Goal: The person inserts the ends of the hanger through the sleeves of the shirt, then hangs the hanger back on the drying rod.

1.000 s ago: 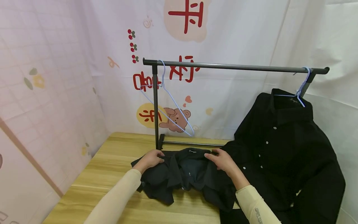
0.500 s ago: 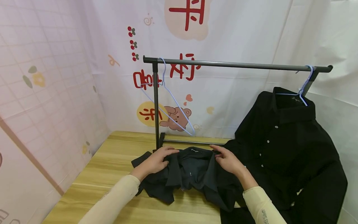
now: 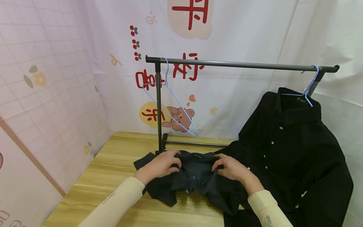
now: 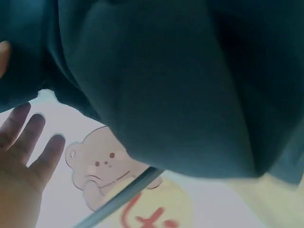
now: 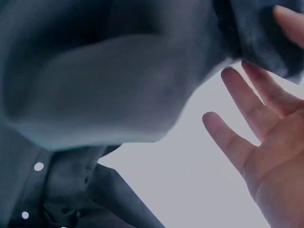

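Observation:
A dark, crumpled collared shirt [image 3: 197,175] is on the wooden table in the head view, its neck opening facing me. My left hand [image 3: 162,164] holds the left side of its collar, fingers over the edge. My right hand [image 3: 231,168] pinches the collar's right side. In the left wrist view, dark cloth [image 4: 161,90] fills the upper part and comes between the thumb and the fingers [image 4: 47,154]. The right wrist view has the shirt's collar [image 5: 266,35] between the thumb and index finger, with the other fingers spread behind.
A dark metal clothes rack [image 3: 232,64] stands behind the shirt. From its left end hangs a bare blue hanger [image 3: 181,105]. At the right, a black button-up shirt [image 3: 297,151] hangs on another blue hanger [image 3: 307,90]. The wooden table [image 3: 105,176] runs along the front.
My fingers have gone from lying nearly straight along the collar to curling round it. The left hand moved right and the right hand slightly left. The collar flaps now stand turned up.

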A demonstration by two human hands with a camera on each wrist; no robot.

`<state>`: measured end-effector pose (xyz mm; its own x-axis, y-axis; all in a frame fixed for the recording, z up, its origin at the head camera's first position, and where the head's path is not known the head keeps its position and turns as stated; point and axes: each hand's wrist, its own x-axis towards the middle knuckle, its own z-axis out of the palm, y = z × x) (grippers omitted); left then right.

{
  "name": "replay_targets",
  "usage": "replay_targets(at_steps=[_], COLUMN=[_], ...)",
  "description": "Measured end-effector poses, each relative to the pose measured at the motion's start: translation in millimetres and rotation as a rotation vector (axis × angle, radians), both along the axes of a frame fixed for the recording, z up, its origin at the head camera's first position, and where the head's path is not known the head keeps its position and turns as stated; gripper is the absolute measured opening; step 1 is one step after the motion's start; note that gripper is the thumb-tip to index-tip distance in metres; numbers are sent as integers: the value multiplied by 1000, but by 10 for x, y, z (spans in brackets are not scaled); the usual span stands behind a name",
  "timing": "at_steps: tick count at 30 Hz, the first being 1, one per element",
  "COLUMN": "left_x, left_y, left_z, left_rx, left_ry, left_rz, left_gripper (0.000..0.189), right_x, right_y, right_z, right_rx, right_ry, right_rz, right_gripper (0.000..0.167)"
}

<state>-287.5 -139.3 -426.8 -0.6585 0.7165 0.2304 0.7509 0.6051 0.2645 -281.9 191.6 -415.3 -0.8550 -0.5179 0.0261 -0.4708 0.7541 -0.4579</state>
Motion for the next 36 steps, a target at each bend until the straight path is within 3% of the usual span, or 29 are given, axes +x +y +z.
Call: replay_targets(at_steps=[2, 5, 7, 10, 13, 16, 19, 22, 25, 30, 33, 36], left_x=[-25, -60, -78, -114, -175, -246, -272, -189, 5, 291, 322, 281], left_y=[-13, -12, 26, 135, 261, 373, 438, 410, 271, -61, -180, -234], left_z=[66, 184, 242, 264, 221, 144, 62, 18, -6, -120, -218, -322], left_rx=[181, 473, 611, 683, 629, 549, 500, 450, 378, 220, 127, 128], left_ry=[-157, -366, -418, -373, -250, -162, -175, -220, -266, -287, -264, -211], left_rz=[36, 127, 203, 325, 438, 513, 530, 524, 526, 557, 538, 496], left_gripper=[5, 5, 7, 10, 12, 14, 26, 42, 54, 72, 65, 38], right_x=[5, 14, 9, -32, -121, -200, -209, -134, 11, 195, 196, 164], right_y=[16, 18, -2, -74, -177, -296, -379, -393, -349, -272, -290, -350], right_z=[79, 240, 341, 411, 340, 184, 36, -63, -108, -134, -193, -318], right_rx=[-52, -214, -320, -426, -373, -244, -163, -123, -62, 64, 113, 153], right_ry=[-3, -4, -10, -43, -29, 28, 46, 16, -21, -53, -83, -115], right_rz=[-8, 6, 17, -27, -174, -353, -472, -490, -462, -427, -439, -453], right_gripper=[30, 29, 24, 14, 7, 9, 22, 48, 67, 74, 77, 79])
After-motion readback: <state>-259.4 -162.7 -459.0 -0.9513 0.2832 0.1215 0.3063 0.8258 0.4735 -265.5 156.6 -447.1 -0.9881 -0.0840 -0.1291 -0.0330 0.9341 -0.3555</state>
